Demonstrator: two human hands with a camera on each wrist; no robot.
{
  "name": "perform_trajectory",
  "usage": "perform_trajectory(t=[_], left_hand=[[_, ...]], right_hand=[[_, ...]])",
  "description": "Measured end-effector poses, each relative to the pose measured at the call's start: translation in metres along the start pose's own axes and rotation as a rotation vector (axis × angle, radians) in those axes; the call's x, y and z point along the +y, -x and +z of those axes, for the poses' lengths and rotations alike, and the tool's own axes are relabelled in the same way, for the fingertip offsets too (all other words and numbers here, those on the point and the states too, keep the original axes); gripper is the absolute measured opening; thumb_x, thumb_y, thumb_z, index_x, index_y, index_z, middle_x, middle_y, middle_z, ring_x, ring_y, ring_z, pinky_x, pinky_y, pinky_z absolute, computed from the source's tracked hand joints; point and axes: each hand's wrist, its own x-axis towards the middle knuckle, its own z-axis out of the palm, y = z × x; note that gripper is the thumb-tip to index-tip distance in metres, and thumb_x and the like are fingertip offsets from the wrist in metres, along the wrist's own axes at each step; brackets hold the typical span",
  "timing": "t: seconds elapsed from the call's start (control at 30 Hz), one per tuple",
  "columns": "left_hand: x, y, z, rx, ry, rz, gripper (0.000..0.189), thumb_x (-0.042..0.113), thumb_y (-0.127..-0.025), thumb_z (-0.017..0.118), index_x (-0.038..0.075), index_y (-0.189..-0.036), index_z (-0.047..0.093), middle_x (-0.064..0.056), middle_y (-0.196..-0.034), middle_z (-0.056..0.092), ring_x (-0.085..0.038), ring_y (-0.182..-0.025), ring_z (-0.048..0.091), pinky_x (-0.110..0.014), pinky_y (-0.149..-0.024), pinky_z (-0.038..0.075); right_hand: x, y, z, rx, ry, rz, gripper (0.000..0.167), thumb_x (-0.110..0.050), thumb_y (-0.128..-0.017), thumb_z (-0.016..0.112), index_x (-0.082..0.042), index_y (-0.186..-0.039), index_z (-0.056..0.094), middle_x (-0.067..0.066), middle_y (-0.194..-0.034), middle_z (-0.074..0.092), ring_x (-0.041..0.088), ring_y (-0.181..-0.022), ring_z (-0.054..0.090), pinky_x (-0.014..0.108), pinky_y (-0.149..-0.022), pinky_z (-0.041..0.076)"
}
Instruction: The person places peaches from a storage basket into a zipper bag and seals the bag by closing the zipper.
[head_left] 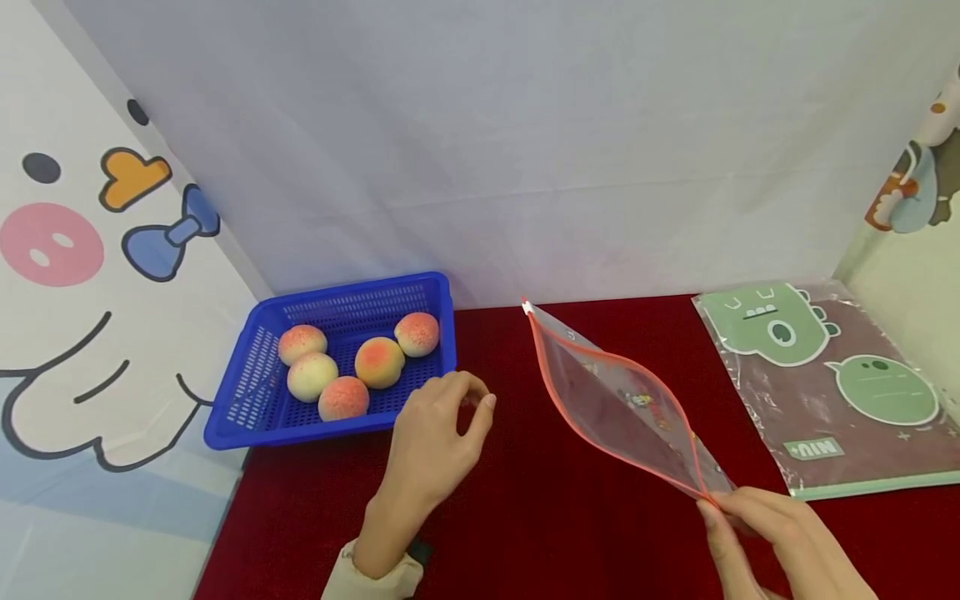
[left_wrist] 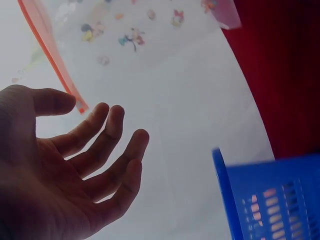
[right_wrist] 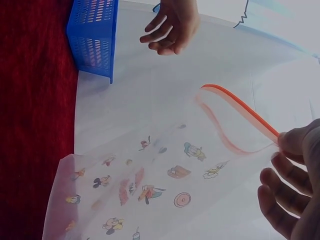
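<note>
My right hand (head_left: 780,533) pinches one corner of a clear zip bag (head_left: 615,408) with an orange-red edge and small cartoon prints. The bag's mouth gapes, and its white slider (head_left: 528,307) is at the far corner. My left hand (head_left: 433,437) hovers just by the front right corner of a blue basket (head_left: 300,434), fingers loosely bent and holding nothing. In the left wrist view, a gap shows between the thumb and the fingers (left_wrist: 112,125). Several peaches (head_left: 379,363), yellow and pinkish red, lie in the basket.
A larger flat bag (head_left: 802,417) with green cartoon shapes lies on the right side of the dark red cloth (head_left: 525,517). White cloth (head_left: 525,150) hangs behind. Printed panels (head_left: 90,333) stand at the left and right.
</note>
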Motion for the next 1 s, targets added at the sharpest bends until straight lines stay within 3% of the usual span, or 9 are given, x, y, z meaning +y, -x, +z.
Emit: perform_trajectory(t=[0.27,0.4,0.67,0.87,1.0], left_hand=[[-0.041,-0.003,-0.015,-0.025,-0.101,-0.069,0.009,0.023,-0.097,0.07,0.015,-0.094,0.071,0.001,-0.089,0.073,-0.02,-0.081,0.069,-0.035,-0.069,0.055],[-0.064,-0.003,-0.023,-0.043,-0.137,-0.108,0.009,0.021,-0.097,0.07,0.012,-0.096,0.069,-0.004,-0.092,0.074,-0.022,-0.076,0.067,-0.036,-0.065,0.053],[-0.102,-0.005,-0.031,-0.071,-0.246,-0.143,0.017,0.022,-0.097,0.067,0.006,-0.097,0.072,-0.01,-0.094,0.076,-0.034,-0.086,0.07,-0.049,-0.071,0.057],[-0.123,-0.005,-0.035,-0.115,-0.258,-0.197,0.017,0.02,-0.095,0.065,0.005,-0.099,0.071,-0.014,-0.096,0.073,-0.031,-0.081,0.067,-0.048,-0.069,0.055],[-0.132,-0.009,-0.037,-0.166,-0.272,-0.234,0.02,0.02,-0.094,0.065,0.004,-0.104,0.07,-0.017,-0.102,0.072,-0.036,-0.087,0.065,-0.05,-0.072,0.055]], right_hand=[[-0.005,-0.001,-0.003,-0.026,0.063,0.076,0.023,-0.019,-0.087,0.084,0.003,-0.092,0.079,0.022,-0.088,0.071,-0.012,-0.101,0.059,0.001,-0.096,0.042],[-0.007,-0.005,0.0,-0.01,0.017,0.055,0.022,-0.016,-0.088,0.081,0.005,-0.09,0.076,0.02,-0.088,0.071,-0.008,-0.101,0.06,0.003,-0.095,0.043],[-0.003,-0.007,0.007,0.062,-0.08,-0.041,0.03,-0.018,-0.091,0.078,0.01,-0.083,0.072,0.018,-0.085,0.07,0.0,-0.095,0.062,0.006,-0.093,0.045],[0.001,-0.005,0.008,0.077,-0.085,-0.05,0.03,-0.018,-0.091,0.077,0.01,-0.083,0.071,0.017,-0.085,0.069,0.001,-0.093,0.062,0.006,-0.093,0.046],[0.001,-0.006,0.008,0.088,-0.09,-0.05,0.028,-0.016,-0.09,0.077,0.01,-0.082,0.07,0.017,-0.085,0.069,0.001,-0.092,0.062,0.006,-0.092,0.046]])
